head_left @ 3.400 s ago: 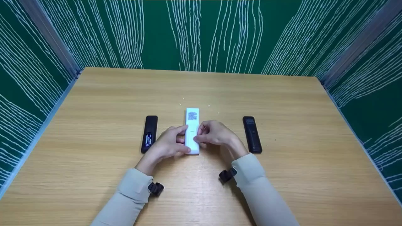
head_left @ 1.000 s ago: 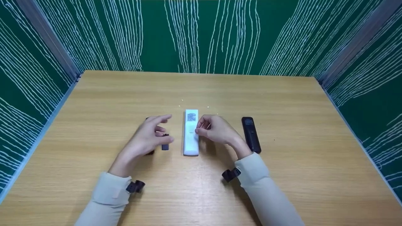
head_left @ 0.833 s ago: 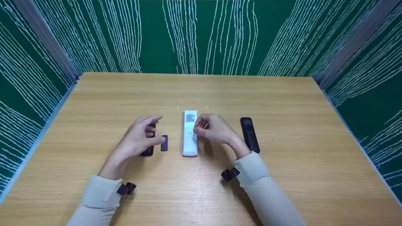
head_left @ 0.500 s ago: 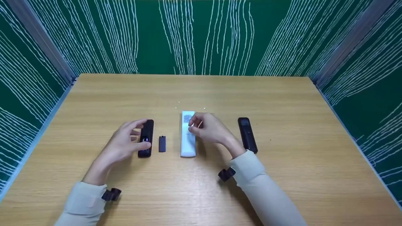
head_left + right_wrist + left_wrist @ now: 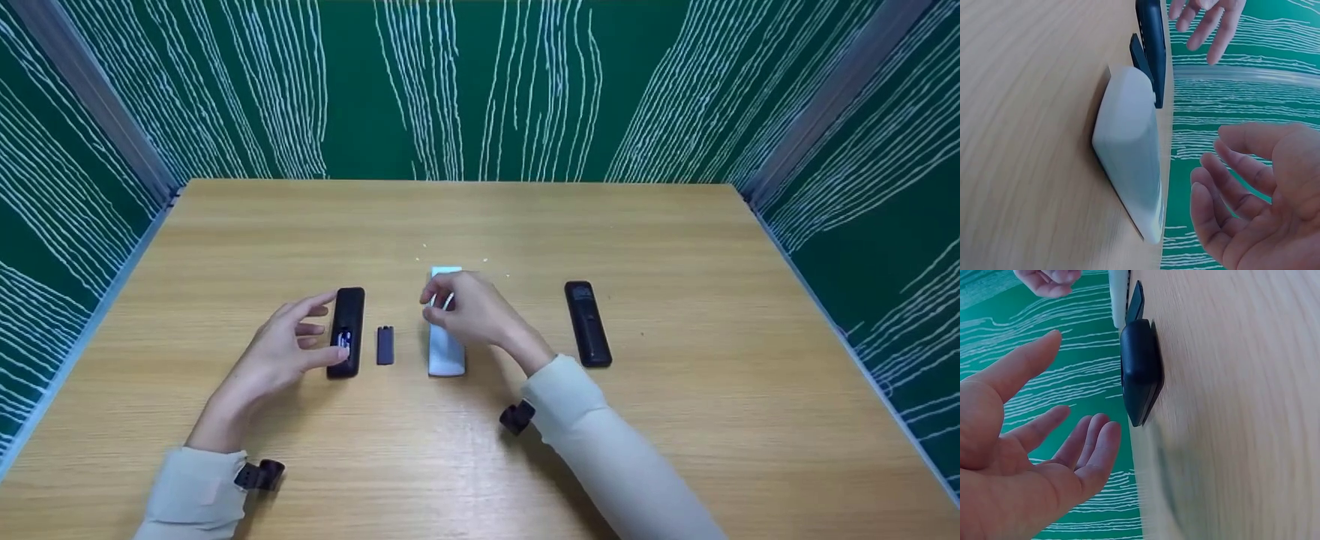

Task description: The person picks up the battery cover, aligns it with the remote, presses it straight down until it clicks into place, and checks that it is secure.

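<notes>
On the left of the table lies a black remote control (image 5: 346,307), its battery compartment uncovered and batteries showing. My left hand (image 5: 281,349) hovers at its left side with fingers spread; the left wrist view shows a gap between the fingers and this remote (image 5: 1141,363). A small dark battery cover (image 5: 385,345) lies just right of it. Near the middle, a white remote control (image 5: 448,356) lies back up, partly hidden beneath my right hand (image 5: 476,311). That hand is above the white remote (image 5: 1129,129), fingers loosely bent, holding nothing and apart from it.
A second black remote (image 5: 589,324) lies to the right, its back whole. Tiny white crumbs (image 5: 485,260) dot the wooden table (image 5: 675,420) behind the white remote. Green walls with white streaks (image 5: 525,90) close off the back and sides.
My left hand has let go of the white remote and moved left to the uncovered black remote. The battery cover has come into view. My right hand has left the white remote's edge and shifted left above it.
</notes>
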`<state>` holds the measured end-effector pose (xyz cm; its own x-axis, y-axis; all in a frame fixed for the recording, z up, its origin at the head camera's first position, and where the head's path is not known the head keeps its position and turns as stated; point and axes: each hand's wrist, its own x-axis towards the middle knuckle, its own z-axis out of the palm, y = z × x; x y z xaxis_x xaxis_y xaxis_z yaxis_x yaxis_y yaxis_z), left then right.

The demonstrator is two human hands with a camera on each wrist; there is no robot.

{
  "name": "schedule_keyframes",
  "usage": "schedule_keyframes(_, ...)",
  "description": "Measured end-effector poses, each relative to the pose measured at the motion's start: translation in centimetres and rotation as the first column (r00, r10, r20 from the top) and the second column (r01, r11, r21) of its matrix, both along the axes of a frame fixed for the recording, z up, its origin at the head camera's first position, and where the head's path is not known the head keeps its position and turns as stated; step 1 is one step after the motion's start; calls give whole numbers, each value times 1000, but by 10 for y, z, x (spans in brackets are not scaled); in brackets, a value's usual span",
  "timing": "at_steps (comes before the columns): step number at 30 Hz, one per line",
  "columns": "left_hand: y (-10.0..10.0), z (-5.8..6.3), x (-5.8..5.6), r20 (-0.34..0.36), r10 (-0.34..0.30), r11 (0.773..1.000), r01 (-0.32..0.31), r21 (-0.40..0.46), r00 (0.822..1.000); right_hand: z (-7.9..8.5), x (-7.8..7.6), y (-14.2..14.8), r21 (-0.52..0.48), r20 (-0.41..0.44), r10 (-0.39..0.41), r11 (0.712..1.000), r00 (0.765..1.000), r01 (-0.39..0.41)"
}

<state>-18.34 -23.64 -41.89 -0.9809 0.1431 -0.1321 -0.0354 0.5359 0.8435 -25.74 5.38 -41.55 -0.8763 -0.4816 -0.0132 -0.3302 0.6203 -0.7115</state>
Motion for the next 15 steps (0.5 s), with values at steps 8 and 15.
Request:
schedule_keyframes(8,1,-6,-2,40,24,997,-27,70,999,-2,2,-15,4,-13,38,999,999,-38)
schedule_keyframes(15,-3,-4,-2,71,38,990,-47,133,997,-7,0,-28,-1,-52,85,996,995,-85)
